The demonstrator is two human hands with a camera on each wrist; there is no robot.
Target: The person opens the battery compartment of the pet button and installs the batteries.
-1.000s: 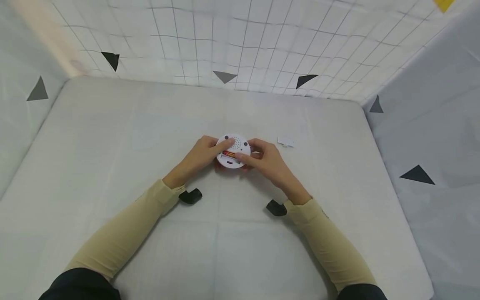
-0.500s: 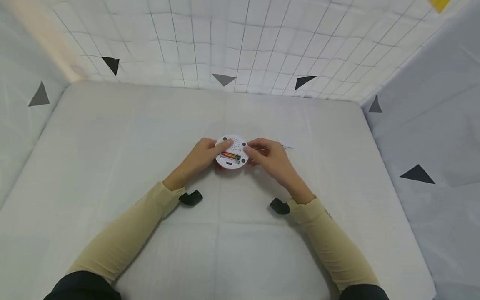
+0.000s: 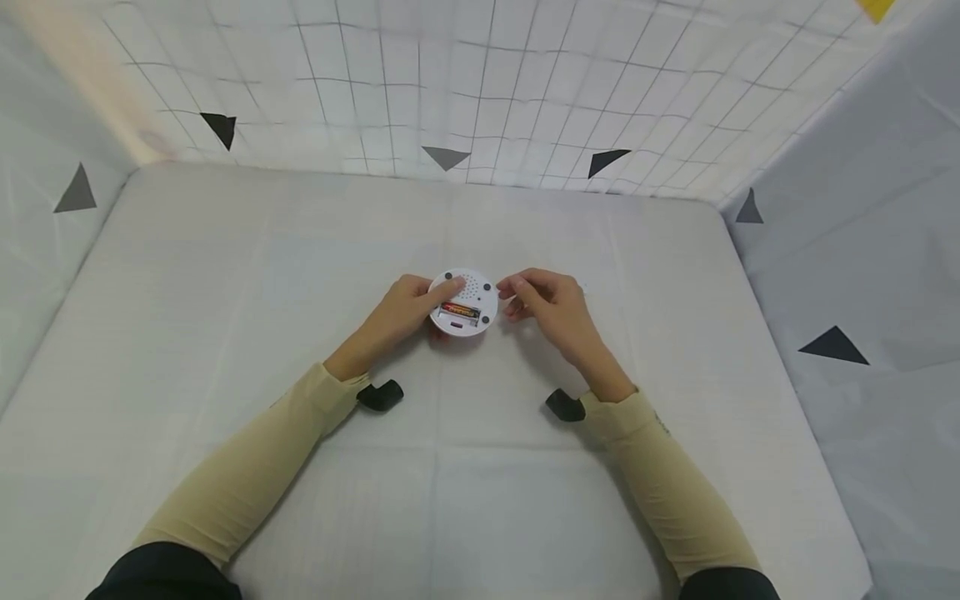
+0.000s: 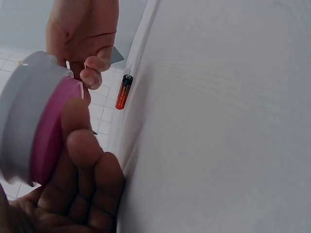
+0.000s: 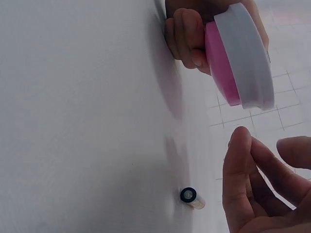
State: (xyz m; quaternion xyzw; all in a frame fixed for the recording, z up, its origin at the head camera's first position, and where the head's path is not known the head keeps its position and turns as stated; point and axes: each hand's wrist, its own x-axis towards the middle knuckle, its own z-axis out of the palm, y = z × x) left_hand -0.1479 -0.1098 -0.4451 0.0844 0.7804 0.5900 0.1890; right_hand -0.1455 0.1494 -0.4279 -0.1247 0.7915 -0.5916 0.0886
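Observation:
My left hand [image 3: 408, 304] grips a round white device [image 3: 483, 302] by its left side, thumb across the speaker holes. Its back faces up, with dark round feet and an uncovered battery compartment where a red and black battery [image 3: 460, 312] lies. In the left wrist view, the underside is pink [image 4: 51, 128], with curled fingers beneath it. Just right of the device is my right hand [image 3: 551, 308], fingers loosely bent and holding nothing. A gap separates its fingertips from the device in the right wrist view. A loose battery [image 5: 192, 198] lies on the table near that hand.
The white-covered table [image 3: 435, 500] spreads out on all sides of the hands. Behind it hangs a white sheet with a grid [image 3: 450, 83], and a grey-white wall [image 3: 862, 267] stands at the right. Black wrist mounts [image 3: 381, 396] stick out from both cuffs.
The right hand has let go of the device and drawn back to the right, uncovering the battery in the compartment. It now overlaps the small white cover on the table. The left hand keeps its grip.

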